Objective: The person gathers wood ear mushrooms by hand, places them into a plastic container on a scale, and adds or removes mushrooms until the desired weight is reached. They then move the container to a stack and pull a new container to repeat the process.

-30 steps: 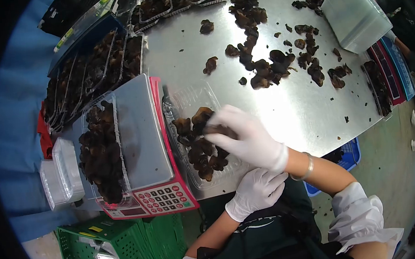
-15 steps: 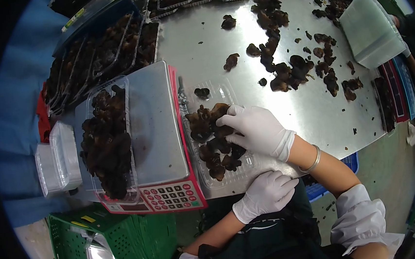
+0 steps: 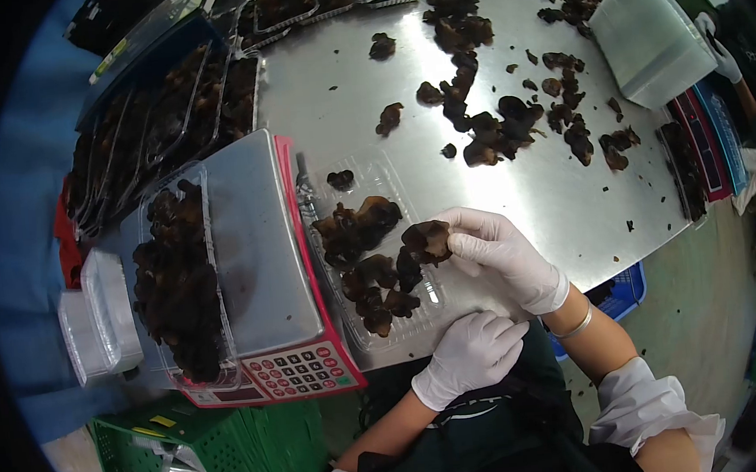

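Note:
Between the thumb and fingers of my right hand (image 3: 509, 259), white-gloved, is a brown fungus piece (image 3: 426, 241), at the right side of a clear plastic tray (image 3: 420, 317). Several dark fungus clumps (image 3: 374, 294) lie in that tray. My left hand (image 3: 475, 359), also gloved, rests at the table's front edge, its fingers curled together; whether anything is under them is hidden. Left of the tray stands a red-edged scale (image 3: 263, 245), with a filled clear tray of dark fungus (image 3: 177, 283) on its left part.
Filled trays (image 3: 181, 101) stand at the back left, empty trays (image 3: 111, 315) left of the scale. Loose fungus (image 3: 499, 133) lies across the metal table (image 3: 332, 106). A white tub (image 3: 652, 37) stands at the right near another person's gloved hand (image 3: 719, 54). Below is a green crate (image 3: 262, 449).
My right hand has drawn back slightly to the right from the clumps, with a fungus piece now visible in its fingers. The whole view has shifted a little.

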Demonstrator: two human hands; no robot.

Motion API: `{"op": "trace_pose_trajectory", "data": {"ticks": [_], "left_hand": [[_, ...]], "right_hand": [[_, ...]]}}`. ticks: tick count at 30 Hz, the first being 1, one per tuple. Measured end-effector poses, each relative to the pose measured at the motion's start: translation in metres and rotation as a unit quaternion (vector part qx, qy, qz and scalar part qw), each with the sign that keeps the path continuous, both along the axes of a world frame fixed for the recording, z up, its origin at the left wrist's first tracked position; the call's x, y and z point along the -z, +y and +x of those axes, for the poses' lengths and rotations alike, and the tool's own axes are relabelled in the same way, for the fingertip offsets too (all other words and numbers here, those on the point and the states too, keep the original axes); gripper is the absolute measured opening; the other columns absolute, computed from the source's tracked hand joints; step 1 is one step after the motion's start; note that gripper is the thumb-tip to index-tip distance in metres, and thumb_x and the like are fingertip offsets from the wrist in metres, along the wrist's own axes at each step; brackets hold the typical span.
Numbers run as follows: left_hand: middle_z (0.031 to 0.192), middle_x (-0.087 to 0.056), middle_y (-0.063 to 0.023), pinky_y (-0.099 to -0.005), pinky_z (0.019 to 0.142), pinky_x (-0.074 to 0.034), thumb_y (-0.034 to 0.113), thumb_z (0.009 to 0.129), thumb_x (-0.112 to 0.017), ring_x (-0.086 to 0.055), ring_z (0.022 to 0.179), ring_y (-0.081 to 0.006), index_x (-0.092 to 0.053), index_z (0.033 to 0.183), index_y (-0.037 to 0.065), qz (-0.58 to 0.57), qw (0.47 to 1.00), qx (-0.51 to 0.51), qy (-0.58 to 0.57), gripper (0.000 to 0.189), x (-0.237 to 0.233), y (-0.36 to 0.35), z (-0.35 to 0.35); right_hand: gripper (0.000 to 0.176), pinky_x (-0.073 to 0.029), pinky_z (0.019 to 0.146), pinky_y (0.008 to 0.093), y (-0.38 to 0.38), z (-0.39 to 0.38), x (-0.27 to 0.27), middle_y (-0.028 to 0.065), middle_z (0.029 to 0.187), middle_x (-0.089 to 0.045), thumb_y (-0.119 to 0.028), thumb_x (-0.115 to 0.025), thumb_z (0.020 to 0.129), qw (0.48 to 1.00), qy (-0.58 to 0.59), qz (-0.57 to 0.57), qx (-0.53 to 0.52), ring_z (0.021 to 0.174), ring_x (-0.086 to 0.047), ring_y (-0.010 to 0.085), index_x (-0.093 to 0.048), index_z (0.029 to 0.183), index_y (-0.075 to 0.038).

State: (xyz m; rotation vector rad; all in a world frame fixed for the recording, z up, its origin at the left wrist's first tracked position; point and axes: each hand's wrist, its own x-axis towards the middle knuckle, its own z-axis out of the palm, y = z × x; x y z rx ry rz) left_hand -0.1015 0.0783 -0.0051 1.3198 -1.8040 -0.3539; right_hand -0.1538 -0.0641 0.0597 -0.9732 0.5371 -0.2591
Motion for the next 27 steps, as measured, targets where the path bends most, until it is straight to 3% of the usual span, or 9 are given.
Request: {"op": "trace_pose_trajectory", "data": {"ticks": [6,7,8,11,14,17,21,24,27], "left_hand": [[0.083,-0.065,-0.0036,-0.0340,0.066,-0.052,0.011,0.079,-0.069,-0.061,0.072,-0.0210,-0.072,0.099,0.006,-0.009,1.000,0.003,0.009,0.020,0.001,-0.002,-0.003],[0.082,-0.067,-0.0022,-0.0335,0.064,-0.052,0.010,0.078,-0.071,-0.061,0.070,-0.0204,-0.073,0.097,0.008,0.004,1.000,-0.001,0.018,0.020,0.000,-0.002,-0.003],[0.081,-0.067,-0.0024,-0.0336,0.062,-0.052,0.008,0.077,-0.071,-0.061,0.069,-0.0208,-0.073,0.096,0.008,0.006,1.000,-0.005,0.010,0.019,-0.002,-0.002,-0.003],[0.080,-0.066,-0.0021,-0.0331,0.062,-0.051,0.009,0.077,-0.071,-0.061,0.068,-0.0207,-0.073,0.095,0.008,0.020,1.000,-0.008,0.004,0.018,-0.002,-0.003,-0.005],[0.079,-0.066,-0.0022,-0.0330,0.061,-0.051,0.008,0.077,-0.071,-0.061,0.068,-0.0205,-0.073,0.094,0.008,0.021,1.000,-0.005,-0.008,0.017,-0.002,-0.006,-0.006],[0.080,-0.068,-0.0031,-0.0333,0.061,-0.051,0.006,0.076,-0.071,-0.062,0.069,-0.0207,-0.074,0.094,0.008,0.034,0.999,-0.005,-0.010,0.017,-0.003,-0.003,-0.008],[0.078,-0.069,-0.0042,-0.0341,0.062,-0.052,0.002,0.076,-0.071,-0.064,0.069,-0.0229,-0.074,0.093,0.007,0.066,0.997,-0.026,0.019,0.017,-0.008,-0.005,-0.010],[0.094,-0.070,-0.0095,-0.0348,0.070,-0.055,0.003,0.078,-0.071,-0.066,0.085,-0.0254,-0.072,0.107,0.004,0.116,0.991,-0.039,0.055,0.029,-0.009,-0.004,-0.009],[0.122,-0.060,-0.0184,-0.0363,0.079,-0.056,0.006,0.080,-0.071,-0.061,0.108,-0.0310,-0.060,0.128,0.001,0.083,0.972,-0.197,0.093,0.049,-0.011,-0.004,-0.018]], "right_hand": [[0.043,-0.036,0.057,0.0253,0.002,-0.082,0.042,0.0019,0.080,-0.060,-0.048,-0.063,0.093,0.951,-0.297,0.007,0.086,0.063,-0.043,0.0085,-0.064,0.105,-0.006],[0.040,-0.036,0.055,0.0253,-0.019,-0.071,0.063,0.0026,0.080,-0.064,-0.053,-0.060,0.094,0.769,-0.600,0.121,-0.188,0.059,-0.044,0.0110,-0.067,0.099,-0.015],[0.041,-0.036,0.055,0.0251,-0.010,-0.081,0.051,0.0003,0.082,-0.067,-0.057,-0.056,0.094,0.726,-0.651,0.151,-0.162,0.057,-0.045,0.0126,-0.067,0.099,-0.018],[0.040,-0.038,0.057,0.0261,0.004,-0.125,0.051,-0.0012,0.080,-0.064,-0.048,-0.048,0.100,0.851,-0.479,0.207,0.057,0.062,-0.052,0.0119,-0.065,0.104,-0.012],[0.034,-0.045,0.076,0.0260,-0.025,-0.105,0.003,0.0031,0.091,-0.065,-0.032,-0.053,0.100,0.981,0.041,-0.104,0.158,0.080,-0.057,0.0113,-0.065,0.104,-0.001],[0.036,-0.045,0.097,0.0302,-0.089,-0.068,0.023,0.0047,0.114,-0.066,-0.026,-0.062,0.095,0.873,0.117,-0.417,0.225,0.107,-0.058,0.0146,-0.063,0.123,-0.004],[0.051,-0.032,0.111,0.0515,-0.159,-0.021,0.054,0.0156,0.123,-0.058,-0.042,-0.065,0.088,0.497,0.282,-0.787,0.232,0.123,-0.047,0.0380,-0.063,0.125,-0.008],[0.038,-0.034,0.110,0.0518,-0.132,-0.025,0.032,0.0171,0.119,-0.057,-0.039,-0.066,0.084,0.674,0.226,-0.703,0.025,0.124,-0.047,0.0407,-0.067,0.108,-0.009],[0.029,-0.043,0.102,0.0484,-0.078,-0.055,0.029,0.0171,0.129,-0.055,-0.027,-0.067,0.084,0.615,0.157,-0.773,0.008,0.124,-0.048,0.0381,-0.066,0.108,-0.010]]}}
